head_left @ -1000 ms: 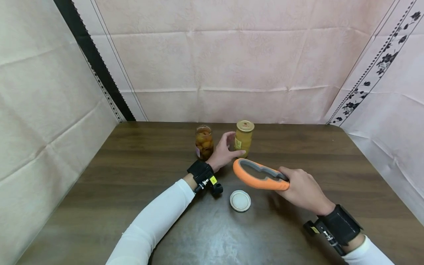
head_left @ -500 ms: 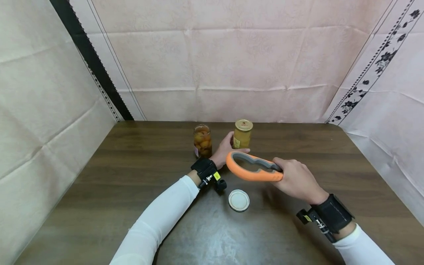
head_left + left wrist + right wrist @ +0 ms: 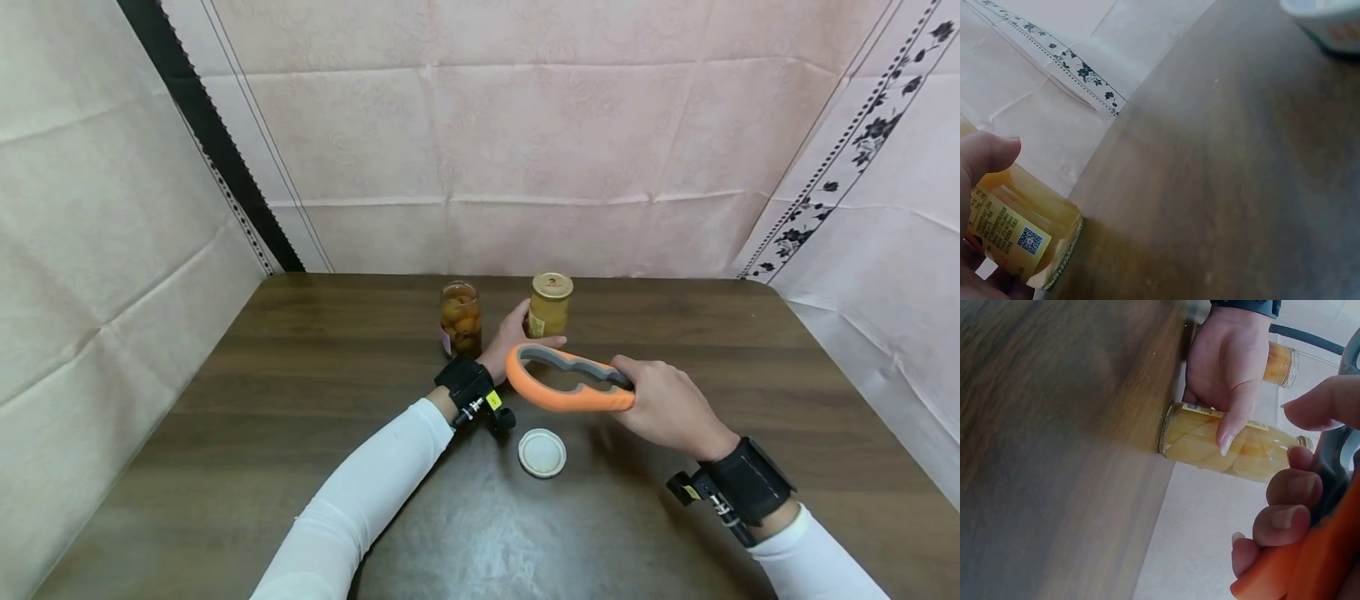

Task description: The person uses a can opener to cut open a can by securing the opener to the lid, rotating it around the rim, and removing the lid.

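My left hand (image 3: pixel 510 342) grips a capped jar of pale yellow fruit (image 3: pixel 549 315), its thumb laid across the front of the glass. In the left wrist view the jar's label (image 3: pixel 1010 234) shows a QR code. My right hand (image 3: pixel 667 400) holds an orange and grey jar opener (image 3: pixel 567 401) by its handle end, fingers curled round it. The opener's wide loop points left, in front of the jar and below its gold lid (image 3: pixel 552 285) in the head view. From the right wrist, the yellow jar (image 3: pixel 1235 447) appears beyond the curled right fingers (image 3: pixel 1285 519).
Just left of my left hand stands a lidless jar of brown fruit (image 3: pixel 460 321). A white round lid (image 3: pixel 542 453) lies on the wooden table (image 3: pixel 360 433) nearer me. Pale cloth (image 3: pixel 480 150) hangs behind the table's back edge and along both sides.
The jar opener and right hand have shifted left and slightly away from me. My left thumb now lies further across the yellow jar's front. Over the last half second little else moved.
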Motion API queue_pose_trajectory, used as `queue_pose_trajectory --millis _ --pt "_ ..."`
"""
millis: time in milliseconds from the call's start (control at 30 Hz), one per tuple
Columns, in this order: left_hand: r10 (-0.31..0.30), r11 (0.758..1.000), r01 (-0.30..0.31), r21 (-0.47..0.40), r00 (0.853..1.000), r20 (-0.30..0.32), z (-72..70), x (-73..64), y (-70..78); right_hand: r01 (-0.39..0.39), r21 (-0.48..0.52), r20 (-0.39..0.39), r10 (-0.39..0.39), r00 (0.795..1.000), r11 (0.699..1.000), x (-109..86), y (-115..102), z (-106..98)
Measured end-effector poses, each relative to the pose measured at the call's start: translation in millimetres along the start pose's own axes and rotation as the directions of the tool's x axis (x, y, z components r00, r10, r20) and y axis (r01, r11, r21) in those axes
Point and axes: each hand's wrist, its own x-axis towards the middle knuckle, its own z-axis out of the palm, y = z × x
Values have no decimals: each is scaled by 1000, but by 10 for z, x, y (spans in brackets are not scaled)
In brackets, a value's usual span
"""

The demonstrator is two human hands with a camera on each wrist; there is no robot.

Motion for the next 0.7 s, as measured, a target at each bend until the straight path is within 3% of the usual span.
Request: queue_pose_trajectory --millis 333,700 --pt "48 999 -48 22 999 -23 -21 -79 12 40 -20 -17 -40 999 999 12 2 7" --pt "148 988 -149 28 988 35 -98 -234 18 57 -15 -23 -58 998 998 14 15 7"
